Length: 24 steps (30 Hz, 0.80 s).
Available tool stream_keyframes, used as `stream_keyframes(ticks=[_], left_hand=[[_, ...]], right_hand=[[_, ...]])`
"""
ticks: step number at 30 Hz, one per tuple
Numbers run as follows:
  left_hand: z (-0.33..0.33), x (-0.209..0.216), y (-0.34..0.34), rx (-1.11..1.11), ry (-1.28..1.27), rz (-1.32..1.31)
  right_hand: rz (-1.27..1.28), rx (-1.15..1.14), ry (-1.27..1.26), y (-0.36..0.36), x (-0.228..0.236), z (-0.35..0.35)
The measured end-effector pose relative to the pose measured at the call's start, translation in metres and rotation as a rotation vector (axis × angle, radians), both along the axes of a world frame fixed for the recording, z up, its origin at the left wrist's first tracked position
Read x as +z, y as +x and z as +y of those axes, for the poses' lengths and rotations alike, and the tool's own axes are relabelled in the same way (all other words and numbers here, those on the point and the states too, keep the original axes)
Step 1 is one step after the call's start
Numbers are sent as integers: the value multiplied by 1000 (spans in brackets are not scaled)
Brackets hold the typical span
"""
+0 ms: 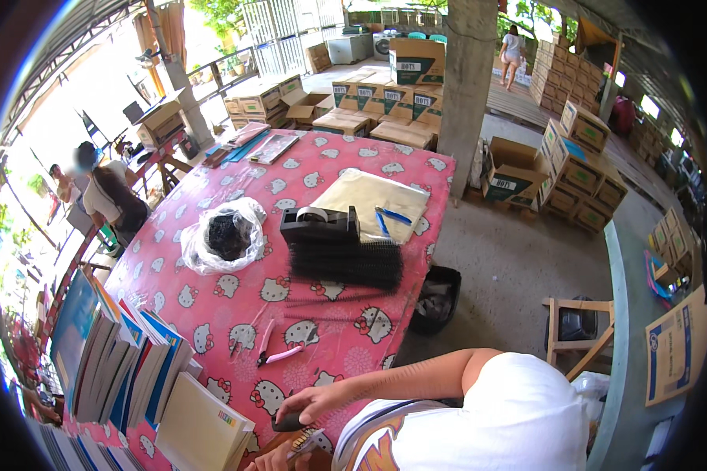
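At the bottom of the head view, my right hand [316, 404] is bent over a small dark object [287, 425], its fingers curled on it. My left hand [276, 460] lies just below, cut off by the lower edge, with its fingers partly hidden. Between the hands is a small shiny piece that I cannot make out. To their left lies a cream-covered book [200, 424] beside a row of upright books [126, 369]. Pink-handled pliers [279, 347] rest farther up the table, below a bundle of black spiral coils [346, 264].
On the pink patterned tablecloth [251, 322] stand a black tape dispenser [318, 226], blue-handled cutters [389, 221] on cream sheets [361, 196], and a clear plastic bag [224, 235] with black contents. A black bin [438, 298] sits by the right edge. Cartons [581, 169] and other people are beyond.
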State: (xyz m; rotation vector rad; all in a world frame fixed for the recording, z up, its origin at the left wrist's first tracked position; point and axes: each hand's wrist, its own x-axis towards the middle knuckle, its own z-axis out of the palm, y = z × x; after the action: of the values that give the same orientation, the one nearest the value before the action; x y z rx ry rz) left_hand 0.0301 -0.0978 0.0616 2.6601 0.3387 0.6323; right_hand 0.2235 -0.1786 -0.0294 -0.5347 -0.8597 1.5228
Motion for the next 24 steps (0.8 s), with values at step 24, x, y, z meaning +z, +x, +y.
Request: stream_keyframes(ticks=[24], left_hand=[[-10, 5, 6, 30, -36, -40]], right_hand=[[-382, -520, -182, 25, -15, 17]])
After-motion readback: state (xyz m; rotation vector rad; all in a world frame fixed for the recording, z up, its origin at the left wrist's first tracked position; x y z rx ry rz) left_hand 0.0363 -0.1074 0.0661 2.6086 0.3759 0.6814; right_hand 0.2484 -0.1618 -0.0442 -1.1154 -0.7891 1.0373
